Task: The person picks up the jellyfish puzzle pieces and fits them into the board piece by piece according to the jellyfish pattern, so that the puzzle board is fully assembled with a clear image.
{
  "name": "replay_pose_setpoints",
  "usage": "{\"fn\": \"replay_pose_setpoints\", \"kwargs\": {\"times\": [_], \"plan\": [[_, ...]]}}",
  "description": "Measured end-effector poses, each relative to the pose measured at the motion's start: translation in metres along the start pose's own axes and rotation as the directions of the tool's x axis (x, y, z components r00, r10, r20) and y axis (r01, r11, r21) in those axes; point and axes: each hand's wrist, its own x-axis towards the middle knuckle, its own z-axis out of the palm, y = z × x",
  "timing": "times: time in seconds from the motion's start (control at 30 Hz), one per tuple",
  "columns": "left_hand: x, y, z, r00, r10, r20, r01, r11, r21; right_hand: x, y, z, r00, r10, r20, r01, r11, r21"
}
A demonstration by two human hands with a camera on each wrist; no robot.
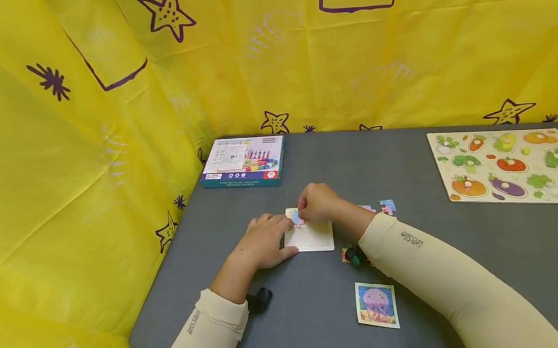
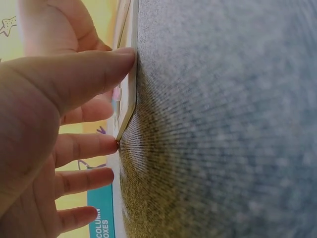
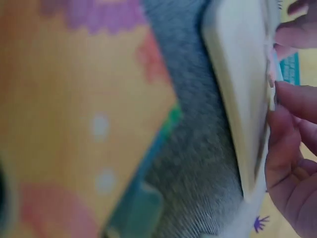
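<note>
A small pale puzzle tray (image 1: 317, 242) lies on the grey table, with a blue-and-pink jigsaw piece (image 1: 296, 217) at its far left corner. My right hand (image 1: 319, 201) pinches that piece between thumb and forefinger, low over the tray. My left hand (image 1: 261, 244) rests at the tray's left side. In the left wrist view its thumb (image 2: 119, 64) touches the tray edge (image 2: 131, 94), and the other fingers are stretched out. The right wrist view shows the pinching fingers (image 3: 297, 99) above the tray's rim (image 3: 237, 99). Those fingers partly cover the piece.
Loose jigsaw pieces (image 1: 387, 206) lie right of the tray, partly behind my right arm. A jellyfish picture card (image 1: 376, 305) is nearer me. At the back left sits a flat box (image 1: 242, 163); a vegetable puzzle board (image 1: 518, 166) lies at right. Yellow cloth (image 1: 349, 64) hangs behind the table.
</note>
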Motion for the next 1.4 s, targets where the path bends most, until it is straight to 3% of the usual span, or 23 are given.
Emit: {"fn": "replay_pose_setpoints", "kwargs": {"times": [0.3,0.67,0.83,1.0,1.17,1.4], "plan": [[0.001,0.003,-0.002,1.000,0.001,0.016,-0.001,1.000,0.020,0.007,-0.006,0.003,0.999,0.021,-0.037,-0.025,0.994,-0.105],[0.004,0.010,-0.009,0.995,-0.029,0.096,0.022,0.997,0.081,0.000,-0.005,-0.016,1.000,0.019,0.022,-0.014,0.977,-0.212],[0.006,0.012,-0.011,0.990,-0.062,0.127,0.052,0.995,0.083,-0.018,0.013,-0.040,0.997,0.041,0.070,-0.021,0.963,-0.270],[0.006,0.012,-0.012,0.991,-0.052,0.127,0.041,0.995,0.089,-0.035,0.044,-0.058,0.994,0.063,0.093,-0.031,0.948,-0.317],[0.008,0.013,-0.014,0.992,-0.032,0.119,0.023,0.997,0.080,-0.048,0.070,-0.065,0.989,0.100,0.111,-0.061,0.947,-0.316],[0.011,0.014,-0.016,0.993,-0.022,0.120,0.013,0.997,0.077,-0.059,0.082,-0.068,0.985,0.121,0.124,-0.075,0.942,-0.326]]}}
